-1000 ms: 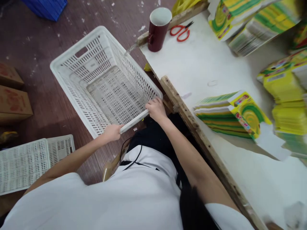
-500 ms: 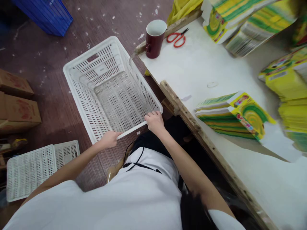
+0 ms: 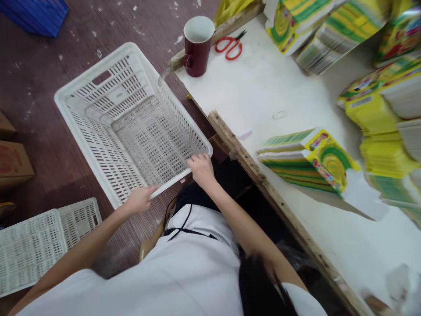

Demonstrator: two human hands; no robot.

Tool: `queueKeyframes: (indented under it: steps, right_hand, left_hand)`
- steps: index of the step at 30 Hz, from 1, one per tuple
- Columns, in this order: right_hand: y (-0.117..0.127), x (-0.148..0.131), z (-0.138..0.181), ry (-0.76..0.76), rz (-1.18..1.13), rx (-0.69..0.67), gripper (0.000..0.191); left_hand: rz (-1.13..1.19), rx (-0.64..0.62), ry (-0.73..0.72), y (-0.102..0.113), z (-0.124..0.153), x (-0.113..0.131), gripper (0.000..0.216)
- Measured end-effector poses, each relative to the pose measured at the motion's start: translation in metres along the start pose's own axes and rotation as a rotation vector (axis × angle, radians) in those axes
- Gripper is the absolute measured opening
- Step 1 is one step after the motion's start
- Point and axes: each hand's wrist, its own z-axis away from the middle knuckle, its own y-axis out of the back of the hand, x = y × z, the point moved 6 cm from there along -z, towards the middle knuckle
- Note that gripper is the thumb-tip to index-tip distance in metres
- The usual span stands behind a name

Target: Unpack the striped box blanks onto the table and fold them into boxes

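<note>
A large white slotted plastic basket [image 3: 98,127] stands empty on the floor beside the table. My left hand [image 3: 140,199] is closed round the basket's near rim towards its left corner. My right hand [image 3: 201,169] grips the same rim at its right corner, close to the table's wooden edge [image 3: 250,164]. Both arms reach down over my lap.
On the white table [image 3: 276,87] stand a dark red mug [image 3: 197,46], red scissors [image 3: 230,44] and stacks of yellow-green printed cartons [image 3: 309,156]. More cartons [image 3: 378,109] pile up at the right. A second white basket [image 3: 39,243] and cardboard boxes [image 3: 13,162] lie on the floor at the left.
The basket, still held in both hands by its near rim, has shifted a little across the floor. The view has swung slightly.
</note>
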Motion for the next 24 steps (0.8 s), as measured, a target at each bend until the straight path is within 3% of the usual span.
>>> queueKeyframes:
  steps: [5,13,24]
  right_hand:
    - [-0.001,-0.010,-0.002,0.007,-0.016,-0.012,0.025]
    - [-0.010,-0.036,-0.006,-0.003,-0.075,0.025,0.024]
    - [-0.007,-0.035,-0.005,0.006,-0.087,0.019,0.022]
  left_hand:
    - [0.018,-0.010,0.005,0.005,0.004,-0.010,0.065]
    - [-0.060,-0.025,0.075,-0.002,0.010,-0.049,0.062]
    - [-0.061,-0.003,0.038,-0.003,0.009,-0.045,0.064]
